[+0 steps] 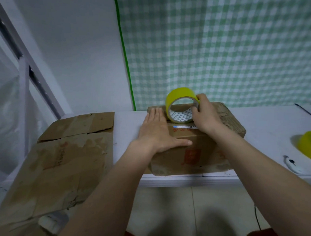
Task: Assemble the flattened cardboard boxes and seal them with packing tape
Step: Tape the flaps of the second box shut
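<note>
Up top, left hand flat, tape roll at box's far edge.

The assembled brown cardboard box stands closed on the white table, at its front edge. A roll of yellow packing tape stands on edge upon the box top. Left of it, the flattened boxes lie stacked, worn and torn.
</note>
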Motion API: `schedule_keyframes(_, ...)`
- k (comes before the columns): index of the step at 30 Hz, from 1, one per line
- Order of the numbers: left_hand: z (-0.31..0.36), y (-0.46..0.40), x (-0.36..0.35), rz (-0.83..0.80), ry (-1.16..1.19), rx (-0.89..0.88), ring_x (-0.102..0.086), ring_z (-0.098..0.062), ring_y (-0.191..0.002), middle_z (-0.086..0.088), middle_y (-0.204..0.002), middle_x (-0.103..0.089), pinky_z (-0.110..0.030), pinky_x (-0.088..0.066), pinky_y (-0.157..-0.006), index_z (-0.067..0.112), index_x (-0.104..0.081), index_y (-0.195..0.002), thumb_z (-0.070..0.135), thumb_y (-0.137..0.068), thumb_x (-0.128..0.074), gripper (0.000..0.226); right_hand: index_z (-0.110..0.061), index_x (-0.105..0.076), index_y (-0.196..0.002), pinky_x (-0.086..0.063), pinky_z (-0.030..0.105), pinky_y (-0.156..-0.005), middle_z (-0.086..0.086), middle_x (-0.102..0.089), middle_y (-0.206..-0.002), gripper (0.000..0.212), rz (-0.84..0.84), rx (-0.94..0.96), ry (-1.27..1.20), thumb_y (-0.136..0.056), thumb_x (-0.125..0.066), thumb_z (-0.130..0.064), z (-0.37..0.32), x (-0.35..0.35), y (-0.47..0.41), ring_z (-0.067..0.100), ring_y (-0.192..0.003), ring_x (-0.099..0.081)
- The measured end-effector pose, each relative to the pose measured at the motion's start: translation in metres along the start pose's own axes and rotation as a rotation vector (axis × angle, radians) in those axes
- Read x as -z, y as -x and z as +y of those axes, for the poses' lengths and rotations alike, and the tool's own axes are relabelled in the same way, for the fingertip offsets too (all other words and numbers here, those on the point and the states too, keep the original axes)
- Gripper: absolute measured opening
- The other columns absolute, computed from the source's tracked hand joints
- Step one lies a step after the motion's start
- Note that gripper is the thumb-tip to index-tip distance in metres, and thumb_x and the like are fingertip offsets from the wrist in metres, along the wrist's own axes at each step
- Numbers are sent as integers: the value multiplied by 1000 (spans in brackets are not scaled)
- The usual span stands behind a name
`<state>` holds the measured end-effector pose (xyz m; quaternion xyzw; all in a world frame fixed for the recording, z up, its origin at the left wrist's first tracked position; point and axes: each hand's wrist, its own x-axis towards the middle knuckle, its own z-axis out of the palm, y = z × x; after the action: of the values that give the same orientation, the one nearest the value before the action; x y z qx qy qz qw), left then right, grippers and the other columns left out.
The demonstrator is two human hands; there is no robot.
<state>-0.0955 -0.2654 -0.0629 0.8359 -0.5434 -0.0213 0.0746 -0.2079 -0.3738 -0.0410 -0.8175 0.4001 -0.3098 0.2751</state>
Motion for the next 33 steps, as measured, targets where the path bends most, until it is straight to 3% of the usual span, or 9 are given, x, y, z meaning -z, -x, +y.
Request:
schedule_keyframes(5, 1, 1, 1, -18, -21, 13, 5, -23, -149, -11, -162, 0, -36, -1, -122, 4, 4, -153, 96, -55, -44, 143, -10, -38, -120, -37, 37, -60, 11, -56, -86, 22, -12, 140, 213, -97, -38, -10, -2, 13, -1, 31, -75, -52)
schedule_keyframes(9, 2, 4, 5, -60, -4, 34, 9, -21, -149, -11, -162, 9, -31, 4, -120, 2, 9, -151, 93, -59, -46, 141, -9, -41, -125, -33, 38, -65, 18, -58, -102, 32, 152, 176, 431, -93, -43, -3, 14, 41, -8, 38, -93, -52)
schedule_keyframes(11, 4, 5, 7, -72, -13, 27, 10, -21, -149, -11, -162, 10, -31, 5, -120, 3, 10, -151, 92, -59, -47, 140, -9, -43, -125, -33, 37, -67, 17, -58, -106, 29, 167, 173, 409, -96, -42, -8, 23, 44, -7, 37, -98, -50)
schedule_keyframes(14, 7, 2, 12, -134, -63, 50, 12, -25, -149, -13, -161, 12, -35, 4, -121, 1, 11, -150, 93, -59, -46, 142, -11, -44, -125, -36, 35, -66, 13, -59, -100, 28, 126, 64, 124, -97, -42, -11, 30, 34, -5, 33, -91, -54)
schedule_keyframes(18, 24, -9, 16, -198, -159, 59, 13, -32, -148, -16, -160, 13, -42, 5, -121, 1, 12, -150, 96, -55, -44, 146, -12, -42, -123, -47, 47, -75, 14, -59, -100, 26, 91, -20, 17, -97, -41, -11, 32, 30, -3, 33, -89, -56)
schedule_keyframes(22, 34, -13, 10, -175, -86, -4, 13, -25, -148, -12, -161, 13, -37, 5, -121, 2, 11, -150, 92, -60, -48, 141, -12, -40, -124, -48, 49, -75, 13, -60, -95, 27, 90, 17, 65, -97, -38, -11, 29, 30, 0, 34, -88, -57)
schedule_keyframes(25, 31, -14, 8, -166, -55, 19, 13, -24, -148, -11, -161, 14, -37, 3, -121, 3, 12, -151, 92, -58, -50, 143, -11, -39, -122, -44, 42, -68, 11, -57, -92, 27, 71, 59, 124, -95, -38, -7, 28, 31, -2, 32, -83, -54)
schedule_keyframes(30, 26, -15, 7, -169, -21, 39, 14, -24, -148, -9, -161, 16, -39, 2, -122, 5, 14, -151, 93, -55, -49, 145, -12, -41, -127, -37, 41, -73, 17, -52, -113, 40, 161, 137, 376, -90, -43, 0, 39, 60, -12, 41, -98, -52)
schedule_keyframes(33, 29, -15, 7, -182, -33, 40, 15, -24, -148, -8, -160, 17, -39, 2, -122, 5, 15, -151, 94, -54, -49, 146, -11, -45, -129, -40, 44, -73, 17, -53, -116, 33, 238, 160, 449, -96, -44, -8, 59, 79, -15, 39, -103, -51)
